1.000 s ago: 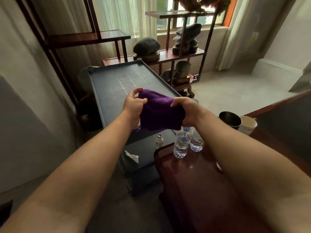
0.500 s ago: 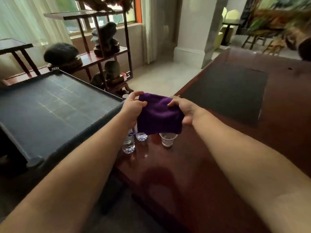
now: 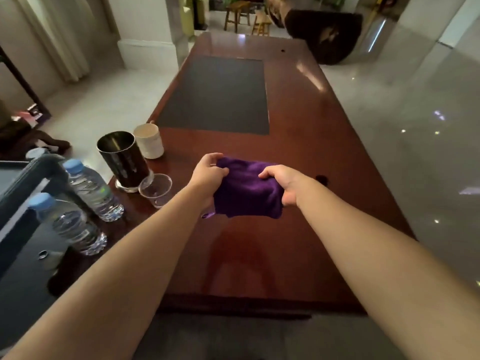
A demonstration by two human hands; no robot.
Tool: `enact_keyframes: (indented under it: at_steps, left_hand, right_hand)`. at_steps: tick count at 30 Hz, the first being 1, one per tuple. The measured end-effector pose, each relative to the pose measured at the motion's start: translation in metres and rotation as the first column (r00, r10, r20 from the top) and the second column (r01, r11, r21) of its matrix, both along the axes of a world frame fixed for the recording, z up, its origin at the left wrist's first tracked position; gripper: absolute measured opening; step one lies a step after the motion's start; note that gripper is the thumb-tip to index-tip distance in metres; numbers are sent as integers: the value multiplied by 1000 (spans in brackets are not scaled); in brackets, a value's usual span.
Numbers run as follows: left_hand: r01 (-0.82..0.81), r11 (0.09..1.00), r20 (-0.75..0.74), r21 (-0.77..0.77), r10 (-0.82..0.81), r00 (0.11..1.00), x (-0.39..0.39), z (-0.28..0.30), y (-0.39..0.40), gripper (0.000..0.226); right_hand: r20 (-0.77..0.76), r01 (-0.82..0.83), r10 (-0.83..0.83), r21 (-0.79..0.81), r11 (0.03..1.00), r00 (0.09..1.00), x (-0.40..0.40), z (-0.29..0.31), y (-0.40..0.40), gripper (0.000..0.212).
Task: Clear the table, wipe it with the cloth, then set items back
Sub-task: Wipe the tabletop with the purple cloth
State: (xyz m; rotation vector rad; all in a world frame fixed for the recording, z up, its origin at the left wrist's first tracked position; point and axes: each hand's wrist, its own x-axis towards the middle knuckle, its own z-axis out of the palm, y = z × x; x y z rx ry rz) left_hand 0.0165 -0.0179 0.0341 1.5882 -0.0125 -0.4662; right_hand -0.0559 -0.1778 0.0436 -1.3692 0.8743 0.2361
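Since 1 second ago the view has been swung from the dark gridded tray table on the left onto the long red-brown table, which now fills the middle of the frame. The purple cloth has been carried along and is held above the table's near half, apart from the wood. It is pinched at its left edge by the left hand and at its right edge by the right hand, both closed on the fabric, as they were before. The cloth is folded and slack, with a small tag hanging from its lower left corner.

This is judged to mark the start of the wiping step: the middle and right of the table look bare, so the cloth could be laid down there directly.

Clearing does not look complete, though. Along the left edge near the near corner, 5 items are gathered: 2 water bottles with blue caps, a dark tumbler, a clear plastic cup touching its base, and a pale mug just beyond. That strip would be missed unless these are shifted.

A dark rectangular inlay is set into the far half. The surface is glossy and reflective. Pale polished floor surrounds the table, and wooden stools are seen beyond its far end.
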Motion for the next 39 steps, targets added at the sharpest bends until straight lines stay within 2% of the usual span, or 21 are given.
enact_keyframes:
  at_steps: [5,10,17,23,25,27,29,32,34,36,39]
  left_hand:
    - [122,989,-77,80,-116,990,-29,-46,-31,42]
    - [181,970,-136,161,-160,978,-54,-90,-38,44]
    - [236,932,-140,277,-204,969,-57,-126,-26,41]
    - [279,869,-74,409,-273,959,-51,-143,-23,42]
    - [276,807,10,521,-330,944,-50,-146,-20,38]
    - [195,660,154,726,-432,889,-48,-153,-13,40]
    - [61,491,254,869,-548,797,-47,-158,-4,47]
    - [44,313,185,949,-661,727,-45,-166,3,61]
    - [59,261,142,964,-686,714,-43,-172,3,68]
    - [68,254,126,965,-673,729,-42,-179,0,72]
    - [92,247,87,965,-630,772,-46,-190,-4,74]
  right_hand:
    - [-89,96,-94,18,995,992,-50,-37,-26,32]
    - [-172,142,-127,78,987,977,-82,-76,-30,40]
    - [-232,193,-148,182,964,961,-95,-116,-22,44]
    - [-258,216,-165,182,959,952,-91,-125,-22,31]
    - [-246,247,-196,197,949,949,-95,-128,-27,29]
    - [-233,285,-237,201,937,943,-103,-131,-34,32]
    - [-195,320,-280,215,923,940,-116,-131,-46,31]
    - [-108,402,-388,218,889,916,-146,-130,-78,28]
    - [-34,454,-455,179,873,890,-167,-123,-102,30]
    - [97,510,-517,91,855,850,-183,-115,-123,28]
    - [325,546,-476,-172,820,817,-193,-106,-144,24]
